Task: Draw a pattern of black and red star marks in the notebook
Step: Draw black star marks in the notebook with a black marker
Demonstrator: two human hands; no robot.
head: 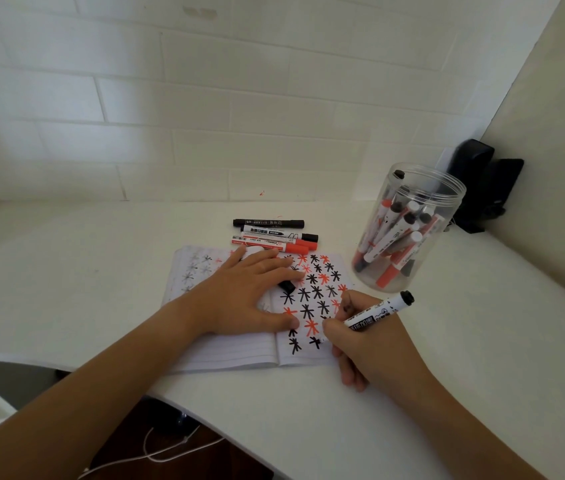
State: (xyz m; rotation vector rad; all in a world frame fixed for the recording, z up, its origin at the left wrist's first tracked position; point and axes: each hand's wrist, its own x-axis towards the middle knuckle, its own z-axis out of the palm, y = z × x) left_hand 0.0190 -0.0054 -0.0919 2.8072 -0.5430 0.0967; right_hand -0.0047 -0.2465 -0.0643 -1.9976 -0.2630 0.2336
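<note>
Both hands work over the open notebook (239, 355), which lies near the tabletop's front edge, its spine running front to back. Furthest left, the left hand (239, 296) lies flat with fingers spread across the left page and over the spine, pinning the paper; a black cap (287, 286) peeks from under its fingers. Right of it, the right page carries rows of black and red star marks (315, 292), filled from the far edge down to a short, unfinished front row. At that page's right edge the right hand (354, 341) grips a black marker (378, 315), long axis slanting up and rightward, cap end away from the page, tip hidden behind the fingers. This hand is plainly nearer the blank paper, which lies just in front of and left of the tip, so the next star likely goes there. Behind the notebook lie four spare markers (274, 235), side by side; rightward stands a clear jar (409, 230) of more. Nothing blocks the stroke, though the left thumb (286, 322) sits near the front row.
</note>
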